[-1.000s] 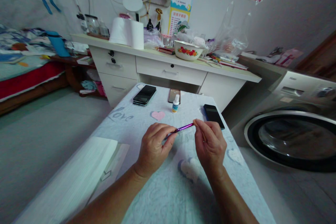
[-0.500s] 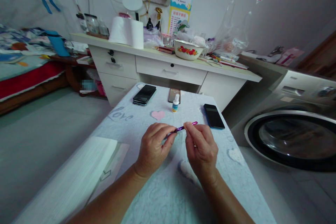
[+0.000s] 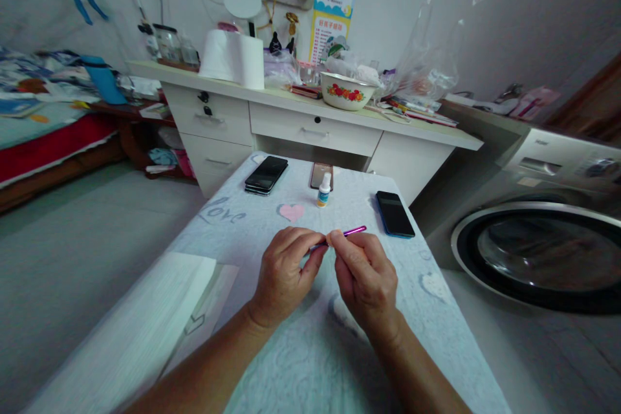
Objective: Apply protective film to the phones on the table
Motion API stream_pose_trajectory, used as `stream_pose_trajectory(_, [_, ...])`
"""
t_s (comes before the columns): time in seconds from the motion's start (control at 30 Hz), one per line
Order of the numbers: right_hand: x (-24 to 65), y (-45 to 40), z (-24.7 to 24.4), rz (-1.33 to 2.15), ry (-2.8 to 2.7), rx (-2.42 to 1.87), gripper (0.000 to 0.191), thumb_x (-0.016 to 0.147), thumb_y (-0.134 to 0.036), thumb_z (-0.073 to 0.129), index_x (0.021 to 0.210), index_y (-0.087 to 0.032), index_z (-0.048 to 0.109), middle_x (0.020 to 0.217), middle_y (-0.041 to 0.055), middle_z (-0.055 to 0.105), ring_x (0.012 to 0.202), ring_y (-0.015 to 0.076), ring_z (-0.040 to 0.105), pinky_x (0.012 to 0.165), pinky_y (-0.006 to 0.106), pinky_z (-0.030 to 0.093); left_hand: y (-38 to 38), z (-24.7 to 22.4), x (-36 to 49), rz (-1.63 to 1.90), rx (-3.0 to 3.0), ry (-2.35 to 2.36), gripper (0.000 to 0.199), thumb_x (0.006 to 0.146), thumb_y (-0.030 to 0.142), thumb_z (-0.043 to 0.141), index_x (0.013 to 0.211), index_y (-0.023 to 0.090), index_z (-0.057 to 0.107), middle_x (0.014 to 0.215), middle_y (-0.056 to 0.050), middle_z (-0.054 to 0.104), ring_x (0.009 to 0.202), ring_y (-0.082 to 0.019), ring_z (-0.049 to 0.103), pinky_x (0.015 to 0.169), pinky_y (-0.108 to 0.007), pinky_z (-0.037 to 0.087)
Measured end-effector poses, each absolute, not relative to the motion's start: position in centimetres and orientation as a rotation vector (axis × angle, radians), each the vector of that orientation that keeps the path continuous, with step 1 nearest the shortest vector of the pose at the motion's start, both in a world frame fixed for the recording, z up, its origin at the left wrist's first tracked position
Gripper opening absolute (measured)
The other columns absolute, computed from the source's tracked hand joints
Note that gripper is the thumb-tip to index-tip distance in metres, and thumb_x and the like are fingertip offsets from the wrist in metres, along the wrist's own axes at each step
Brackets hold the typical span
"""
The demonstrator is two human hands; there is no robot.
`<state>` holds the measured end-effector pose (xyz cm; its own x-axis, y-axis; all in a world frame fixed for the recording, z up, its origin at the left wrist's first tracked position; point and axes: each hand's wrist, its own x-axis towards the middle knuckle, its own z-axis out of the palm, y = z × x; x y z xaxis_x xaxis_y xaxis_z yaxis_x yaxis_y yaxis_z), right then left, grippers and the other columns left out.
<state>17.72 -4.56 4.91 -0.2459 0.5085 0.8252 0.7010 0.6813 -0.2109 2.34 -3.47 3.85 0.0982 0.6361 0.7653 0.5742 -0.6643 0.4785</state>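
Observation:
Between my hands, above the table, is a slim, shiny purple pen-like stick (image 3: 356, 230), tilted with its right end higher. My left hand (image 3: 286, 275) pinches its left part between thumb and fingers, which hide that end. Close beside those fingertips, my right hand (image 3: 367, 275) is closed in a pinch on the stick's middle, and the purple end shows beyond it. Past the hands stands a small white bottle (image 3: 323, 191) with a blue and orange label and a pointed cap. A dark phone (image 3: 395, 214) lies to the right of it.
Stacked phones (image 3: 266, 174) lie at the table's far left, and another phone (image 3: 317, 174) lies behind the bottle. White folded sheets (image 3: 136, 330) cover the near left edge. Beyond are a desk (image 3: 310, 132) with a flowered bowl (image 3: 347, 92) and a washing machine (image 3: 538, 162) on the right.
My right hand has slid left along the purple stick, so its fingertips are now close to my left ones. My left hand has barely moved.

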Motion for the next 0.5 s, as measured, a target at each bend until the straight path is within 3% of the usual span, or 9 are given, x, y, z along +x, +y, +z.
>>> stream_pose_trajectory(0.13, [18.6,-4.1,4.9,-0.238,-1.823,-1.010,0.040,0.084,-0.009,0.051,0.120,-0.025,0.060,0.095,0.0057,0.059,0.083,0.0138,0.061,0.074,0.027,0.054,-3.3,3.8,2.3,1.658,2.276,1.283,0.009,0.085,0.018,0.057,0.093,0.019,0.060,0.084,-0.003,0.065,0.079,-0.016,0.061,0.072,-0.030,0.050])
stream_pose_trajectory(0.37, [19.2,-3.3,5.4,-0.218,-1.671,-1.058,0.031,0.086,-0.012,0.053,0.112,-0.025,0.063,0.088,0.0035,0.059,0.075,0.0127,0.060,0.068,0.026,0.053,-3.3,3.9,2.2,1.683,2.247,1.293,0.006,0.084,0.018,0.058,0.090,0.019,0.061,0.082,-0.003,0.065,0.078,-0.016,0.061,0.072,-0.029,0.050])
stream_pose_trajectory(0.5, [19.2,-3.3,5.5,-0.061,-1.592,-1.095,0.025,0.086,-0.014,0.055,0.106,-0.023,0.065,0.088,0.0031,0.060,0.079,0.0132,0.061,0.071,0.027,0.051,-3.3,3.9,2.2,1.674,2.221,1.309,0.008,0.084,0.018,0.059,0.091,0.019,0.061,0.084,-0.002,0.065,0.075,-0.014,0.060,0.072,-0.028,0.049])
